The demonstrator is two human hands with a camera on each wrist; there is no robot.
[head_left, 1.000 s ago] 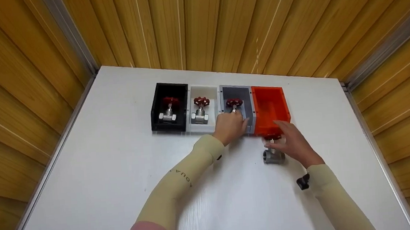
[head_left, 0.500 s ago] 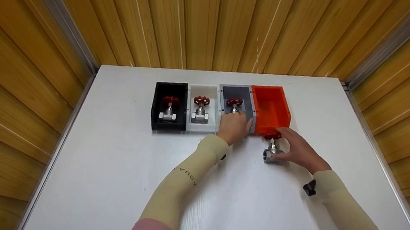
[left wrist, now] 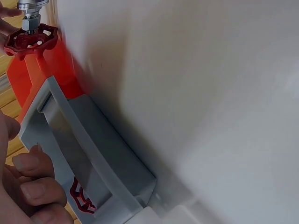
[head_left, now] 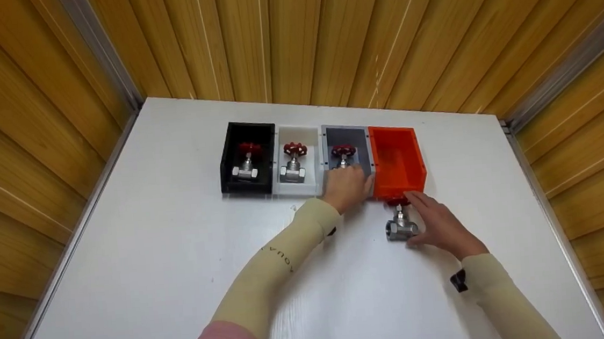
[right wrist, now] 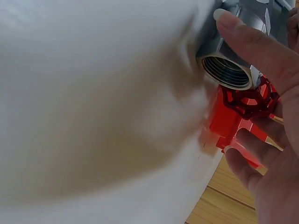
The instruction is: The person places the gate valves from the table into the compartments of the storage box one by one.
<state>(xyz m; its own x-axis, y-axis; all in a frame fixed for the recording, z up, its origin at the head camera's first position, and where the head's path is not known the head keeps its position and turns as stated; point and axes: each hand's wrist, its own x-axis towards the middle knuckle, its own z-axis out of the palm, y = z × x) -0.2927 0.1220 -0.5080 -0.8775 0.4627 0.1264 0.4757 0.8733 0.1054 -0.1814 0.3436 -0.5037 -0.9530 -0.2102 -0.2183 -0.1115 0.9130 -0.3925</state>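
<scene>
My right hand [head_left: 438, 226] spans a steel gate valve [head_left: 401, 230] with a red handwheel, in front of the orange bin. In the right wrist view the thumb [right wrist: 254, 44] lies across the valve's threaded body, and the curved fingers reach around the handwheel [right wrist: 252, 100]. My left hand [head_left: 345, 187] is at the front of the grey bin [head_left: 347, 133], its fingers [left wrist: 39, 189] curled. Inside that bin another valve shows its red handwheel [head_left: 343, 150] and stem; the hand covers its body, so I cannot tell whether the fingers hold it.
Four joined bins stand in a row on the white table [head_left: 141, 247]. Similar valves sit in the black bin [head_left: 226, 164] and the white bin [head_left: 299, 133]; the orange bin [head_left: 397, 151] on the right shows a bare interior. Wood-patterned walls [head_left: 292, 41] enclose the back and sides.
My right thumb has moved down from the handwheel to the valve's body, with the hand shifting slightly down and right. The left hand has slid a little right at the grey bin.
</scene>
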